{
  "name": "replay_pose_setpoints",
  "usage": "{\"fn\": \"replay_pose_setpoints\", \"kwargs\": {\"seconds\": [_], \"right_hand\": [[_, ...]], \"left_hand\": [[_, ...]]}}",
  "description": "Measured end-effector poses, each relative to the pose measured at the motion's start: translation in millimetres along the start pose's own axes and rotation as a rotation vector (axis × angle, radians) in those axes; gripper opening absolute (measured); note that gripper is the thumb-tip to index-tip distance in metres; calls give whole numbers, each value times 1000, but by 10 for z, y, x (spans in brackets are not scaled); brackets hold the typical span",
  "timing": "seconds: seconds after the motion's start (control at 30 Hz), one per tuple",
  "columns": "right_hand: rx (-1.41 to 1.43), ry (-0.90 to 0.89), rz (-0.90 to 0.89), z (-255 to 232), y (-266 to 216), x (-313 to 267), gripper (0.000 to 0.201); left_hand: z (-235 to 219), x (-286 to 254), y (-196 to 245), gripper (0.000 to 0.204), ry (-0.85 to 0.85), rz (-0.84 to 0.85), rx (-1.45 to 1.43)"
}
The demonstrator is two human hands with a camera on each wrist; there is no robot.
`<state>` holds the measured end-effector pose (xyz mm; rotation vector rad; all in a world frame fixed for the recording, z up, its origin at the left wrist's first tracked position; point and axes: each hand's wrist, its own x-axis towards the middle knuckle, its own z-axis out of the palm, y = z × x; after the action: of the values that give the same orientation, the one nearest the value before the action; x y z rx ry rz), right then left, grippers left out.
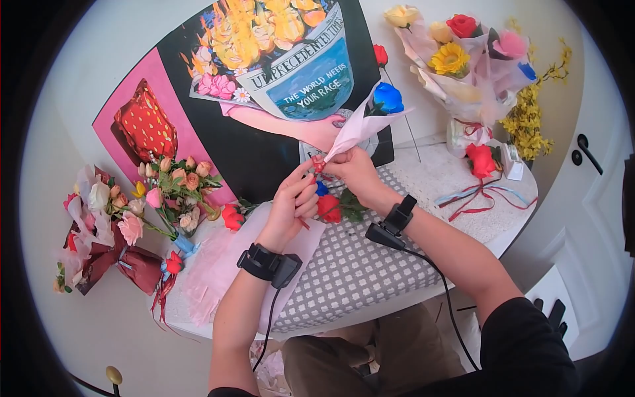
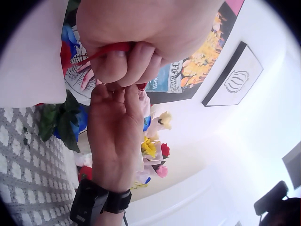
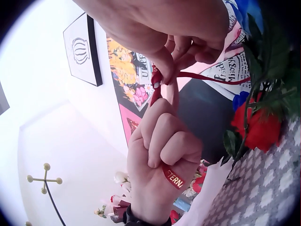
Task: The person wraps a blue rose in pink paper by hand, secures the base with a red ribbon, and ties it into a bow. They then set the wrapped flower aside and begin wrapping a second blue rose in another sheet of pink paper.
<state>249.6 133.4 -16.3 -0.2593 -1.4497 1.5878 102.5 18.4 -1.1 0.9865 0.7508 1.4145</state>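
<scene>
A single blue rose (image 1: 388, 98) stands out of a cone of pale pink wrapping paper (image 1: 360, 129), tilted up to the right above the table. Both hands meet at the narrow base of the cone, around a red ribbon (image 1: 318, 163). My left hand (image 1: 294, 198) pinches the ribbon there; its other fingers curl over a ribbon end with gold letters (image 3: 174, 176). From the other side my right hand (image 1: 356, 173) pinches at the ribbon, its fingertips close to the left ones. In the right wrist view a ribbon knot (image 3: 157, 80) shows between the two hands.
Below the hands lie red roses (image 1: 329, 208) with leaves on a grey patterned cloth (image 1: 350, 264), beside pale pink paper sheets (image 1: 218, 264). Bouquets stand left (image 1: 99, 225) and right (image 1: 456, 86). A red rose with ribbons (image 1: 481, 161) lies right. A painted board (image 1: 264, 132) leans behind.
</scene>
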Motion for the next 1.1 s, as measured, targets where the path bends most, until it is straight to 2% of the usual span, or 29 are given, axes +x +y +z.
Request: {"fn": "replay_pose_setpoints", "kwargs": {"seconds": [0.27, 0.47, 0.53, 0.57, 0.63, 0.77, 0.83, 0.93, 1.1], "right_hand": [[46, -22, 30, 14, 45, -15, 9], [-60, -21, 81, 19, 57, -10, 10], [-151, -25, 241, -22, 66, -2, 19], [-151, -25, 241, -20, 21, -8, 19], [-82, -80, 354, -34, -84, -18, 28], [-13, -167, 321, -55, -279, -39, 34], [-135, -33, 65, 29, -297, -52, 35], [-221, -8, 75, 105, -342, -98, 33], [-144, -64, 61, 55, -240, -71, 27]], "left_hand": [[-5, -1, 12, 31, 15, 42, 10], [-1, -2, 22, 27, 17, 63, 35], [-16, 3, 27, 26, 35, 63, 16], [-28, 6, 28, 26, 35, 63, 17], [-54, 14, 28, 26, 53, 72, -2], [-76, 26, 34, 26, 63, 83, 0], [-78, 26, 32, 25, 59, 80, -6], [-91, 31, -3, 25, 58, 89, -12], [-89, 36, -16, 27, 61, 76, 64]]}}
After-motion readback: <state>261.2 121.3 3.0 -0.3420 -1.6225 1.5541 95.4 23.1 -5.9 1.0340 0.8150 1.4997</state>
